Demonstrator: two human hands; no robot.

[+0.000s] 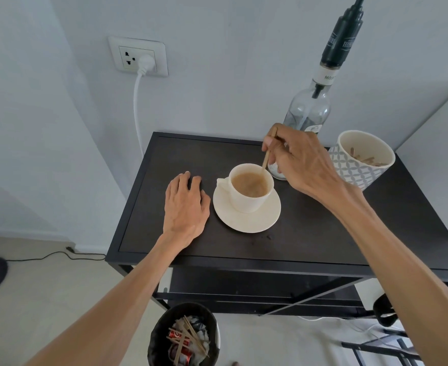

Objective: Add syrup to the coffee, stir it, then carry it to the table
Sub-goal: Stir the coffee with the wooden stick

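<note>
From the head camera, your right hand (301, 165) pinched a thin wooden stirrer (268, 151), its tip dipped in the coffee cup (249, 188) on its saucer (246, 220), mid-shelf on the black cart (310, 233). Your left hand (184, 202) lay flat, fingers loosely spread, holding nothing, just beside the saucer. The syrup bottle (310, 107) stood behind, possibly near empty. The cup looked nearly full and fragile; lifting by the saucer rim seemed safest.

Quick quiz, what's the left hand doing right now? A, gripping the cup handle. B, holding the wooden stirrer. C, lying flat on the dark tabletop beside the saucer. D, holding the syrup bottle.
C: the left hand lies palm down on the tabletop, left of the saucer, while the right hand holds the wooden stirrer in the cup.
</note>
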